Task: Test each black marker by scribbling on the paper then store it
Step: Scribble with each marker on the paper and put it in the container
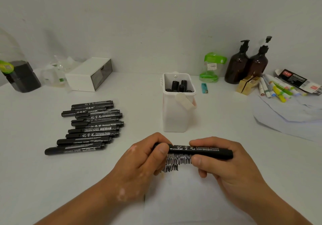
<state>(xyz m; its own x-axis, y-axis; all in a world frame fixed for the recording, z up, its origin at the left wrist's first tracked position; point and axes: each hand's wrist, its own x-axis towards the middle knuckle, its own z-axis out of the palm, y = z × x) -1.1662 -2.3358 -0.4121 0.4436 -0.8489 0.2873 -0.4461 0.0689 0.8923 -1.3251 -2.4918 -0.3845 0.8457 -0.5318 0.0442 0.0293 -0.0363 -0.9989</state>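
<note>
I hold one black marker (205, 150) level over the white paper (188, 198), above several rows of black scribbles (176, 161). My left hand (142, 160) grips its capped left end; my right hand (224, 163) grips the barrel. A pile of several black markers (90, 127) lies on the table to the left. A white holder (176, 116) behind my hands contains several black markers standing upright.
A white drawer box (88, 75) and a clear bottle with dark contents (17, 71) stand at the back left. Two brown pump bottles (247, 64), a green dispenser (211, 68), a blue lighter (204, 88) and coloured pens (277, 89) on cloth sit at the back right.
</note>
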